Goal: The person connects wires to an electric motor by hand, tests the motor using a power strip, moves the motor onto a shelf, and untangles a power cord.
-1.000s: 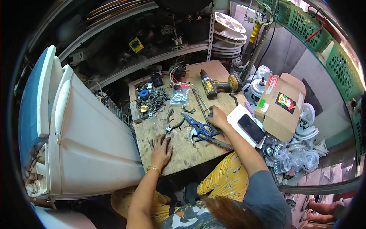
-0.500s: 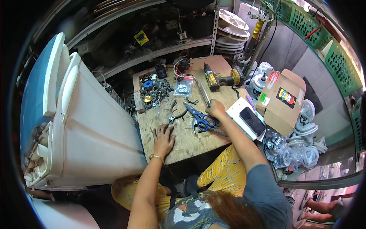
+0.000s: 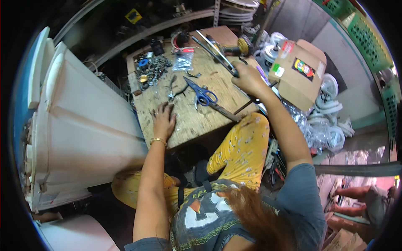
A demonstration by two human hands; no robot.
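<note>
My right hand (image 3: pixel 248 78), above the right side of the wooden work board (image 3: pixel 190 121), is closed around long thin metal tools (image 3: pixel 215 52). Their silver and dark shafts point up and left; I cannot make out their exact kind. My left hand (image 3: pixel 164 120) rests palm down on the board's left front, fingers stretched out, holding nothing. Just beyond its fingertips are dark-handled pliers (image 3: pixel 178 89). Blue-handled scissors (image 3: pixel 205 97) lie mid-board with their blades pointing away. Beside them, a dark long-handled tool (image 3: pixel 225 112) reaches the front edge.
Loose screws and small hardware (image 3: pixel 157 71) are heaped back left, near a small plastic bag (image 3: pixel 183 60). A yellow-black cordless drill (image 3: pixel 234 48) lies at the back. Right are a cardboard box (image 3: pixel 299 75) and white plastic parts (image 3: pixel 331 106). A large pale bin (image 3: pixel 88 121) borders the left.
My right hand has lifted from the board and moved right, bringing the long tools up with it. My left hand stays flat on the board. The camera view has shifted.
</note>
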